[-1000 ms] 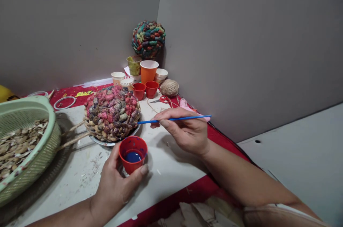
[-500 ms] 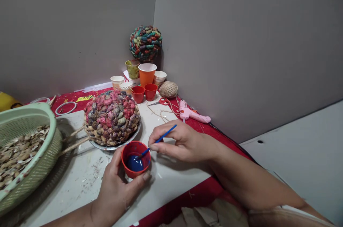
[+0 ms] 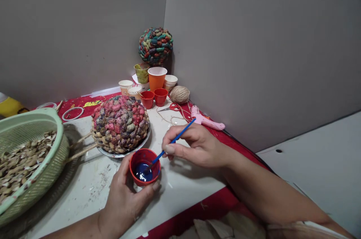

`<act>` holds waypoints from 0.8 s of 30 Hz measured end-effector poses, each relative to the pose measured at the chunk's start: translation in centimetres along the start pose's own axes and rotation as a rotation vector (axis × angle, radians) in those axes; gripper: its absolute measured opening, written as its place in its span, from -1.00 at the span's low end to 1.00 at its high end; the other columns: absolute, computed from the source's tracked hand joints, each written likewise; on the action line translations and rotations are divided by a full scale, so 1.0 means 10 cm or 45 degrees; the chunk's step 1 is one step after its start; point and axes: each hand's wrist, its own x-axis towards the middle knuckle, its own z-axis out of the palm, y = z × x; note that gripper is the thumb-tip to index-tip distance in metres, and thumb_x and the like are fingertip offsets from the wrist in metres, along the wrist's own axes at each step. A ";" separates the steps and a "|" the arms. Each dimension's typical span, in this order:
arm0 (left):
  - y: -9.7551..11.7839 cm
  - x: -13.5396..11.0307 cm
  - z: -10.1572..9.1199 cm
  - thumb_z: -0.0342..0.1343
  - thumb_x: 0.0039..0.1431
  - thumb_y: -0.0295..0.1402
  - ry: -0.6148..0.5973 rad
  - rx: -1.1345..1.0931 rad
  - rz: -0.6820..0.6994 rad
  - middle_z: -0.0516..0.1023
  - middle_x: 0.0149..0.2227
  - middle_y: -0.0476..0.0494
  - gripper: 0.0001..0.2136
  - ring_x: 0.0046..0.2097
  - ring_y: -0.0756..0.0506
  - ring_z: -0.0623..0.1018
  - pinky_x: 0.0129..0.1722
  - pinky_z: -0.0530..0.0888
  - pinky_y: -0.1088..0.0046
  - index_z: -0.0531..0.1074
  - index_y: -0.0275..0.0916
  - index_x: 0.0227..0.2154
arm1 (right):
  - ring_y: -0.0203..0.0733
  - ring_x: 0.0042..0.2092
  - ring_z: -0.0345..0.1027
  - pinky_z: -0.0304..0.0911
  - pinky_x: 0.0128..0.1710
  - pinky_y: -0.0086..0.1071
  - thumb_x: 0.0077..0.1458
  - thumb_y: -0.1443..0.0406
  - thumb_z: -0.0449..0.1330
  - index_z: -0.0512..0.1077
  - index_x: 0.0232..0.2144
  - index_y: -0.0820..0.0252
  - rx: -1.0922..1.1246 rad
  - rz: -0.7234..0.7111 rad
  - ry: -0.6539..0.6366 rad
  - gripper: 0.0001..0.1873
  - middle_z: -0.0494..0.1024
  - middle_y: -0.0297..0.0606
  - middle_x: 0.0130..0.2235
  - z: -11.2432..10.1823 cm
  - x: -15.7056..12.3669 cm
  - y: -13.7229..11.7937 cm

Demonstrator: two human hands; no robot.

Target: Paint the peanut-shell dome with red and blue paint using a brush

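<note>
My left hand is wrapped round a small red cup with dark blue paint inside. Between the thumb and fingers of my right hand is a slim blue paintbrush, slanted so that its bristles dip into the paint. Just behind the cup, a ball covered in peanut shells rests on a silver plate. Its shells are painted pink, red, purple and grey, with bare tan ones low down. Twine loops run from the ball toward the basket.
At left stands a green basket of peanut shells. Behind are two red cups, an orange cup, paper cups and a painted ball. Twine, scissors and a pink glue gun lie near the wall.
The brush has tilted more upright in the paint, its handle end shifting up and right. My right hand has moved slightly right. The whole view has shifted a little.
</note>
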 end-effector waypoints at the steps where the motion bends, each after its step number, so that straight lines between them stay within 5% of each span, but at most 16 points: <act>1: -0.01 0.00 0.00 0.39 -0.06 -0.29 0.013 -0.002 -0.006 0.69 -0.11 -0.13 -0.53 -0.11 -0.16 0.66 -0.07 0.60 0.32 0.47 -0.19 -0.04 | -0.38 -0.48 0.45 0.36 -0.46 -0.53 0.28 0.17 0.22 0.48 -0.37 0.26 0.102 0.074 0.039 -0.73 0.54 -0.31 -0.49 0.00 0.00 0.00; 5: -0.03 -0.02 -0.01 0.39 -0.02 -0.25 0.041 -0.024 -0.023 0.67 -0.10 -0.13 -0.52 -0.12 -0.14 0.65 -0.10 0.60 0.35 0.45 -0.18 -0.02 | -0.34 -0.53 0.49 0.44 -0.51 -0.51 0.17 0.07 0.33 0.43 -0.40 0.23 0.436 0.241 0.232 -0.66 0.57 -0.31 -0.50 0.02 0.03 0.06; 14: 0.00 -0.07 -0.04 0.30 0.12 -0.18 0.005 -0.211 -0.073 0.64 -0.08 -0.12 -0.59 -0.09 -0.15 0.61 -0.02 0.56 0.27 0.41 -0.13 0.01 | -0.33 -0.55 0.51 0.46 -0.54 -0.52 0.09 0.13 0.41 0.48 -0.39 0.20 0.702 0.117 0.616 -0.72 0.63 -0.36 -0.52 0.03 0.13 0.24; 24: -0.01 -0.07 -0.02 0.33 0.10 -0.19 -0.030 -0.256 -0.083 0.63 -0.05 -0.11 -0.56 -0.07 -0.13 0.61 -0.01 0.55 0.33 0.40 -0.15 0.01 | -0.27 -0.39 0.62 0.58 -0.35 -0.44 0.20 0.21 0.33 0.60 -0.26 0.17 0.437 0.004 0.525 -0.85 0.71 -0.26 -0.40 0.37 0.10 0.21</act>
